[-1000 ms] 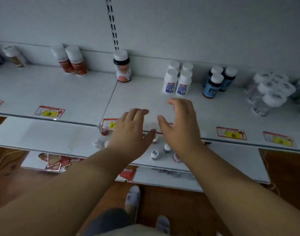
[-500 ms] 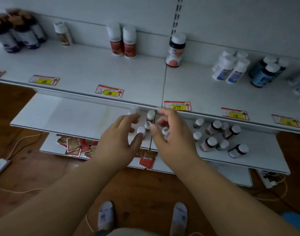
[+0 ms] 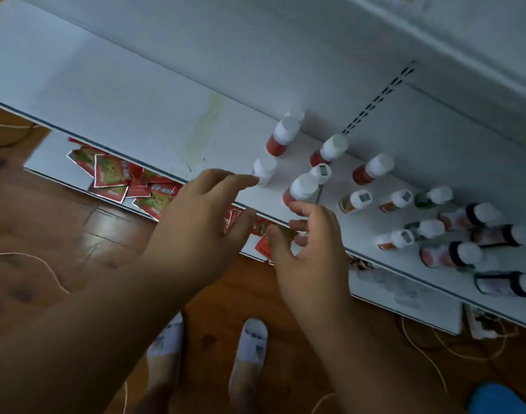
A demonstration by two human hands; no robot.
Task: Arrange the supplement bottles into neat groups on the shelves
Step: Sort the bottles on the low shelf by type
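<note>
Reaching with left hand (image 3: 205, 216), fingers spread wide, fingertips nearing small white plastic bottle (image 3: 264, 171) on white metal shelf (image 3: 130, 103); right hand (image 3: 311, 249), loosely curled, holding nothing, at five o'clock from it.

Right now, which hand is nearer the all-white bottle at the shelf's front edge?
Left. The left hand's fingertips reach the white bottle; the right hand is off to its right, below a red bottle.
</note>
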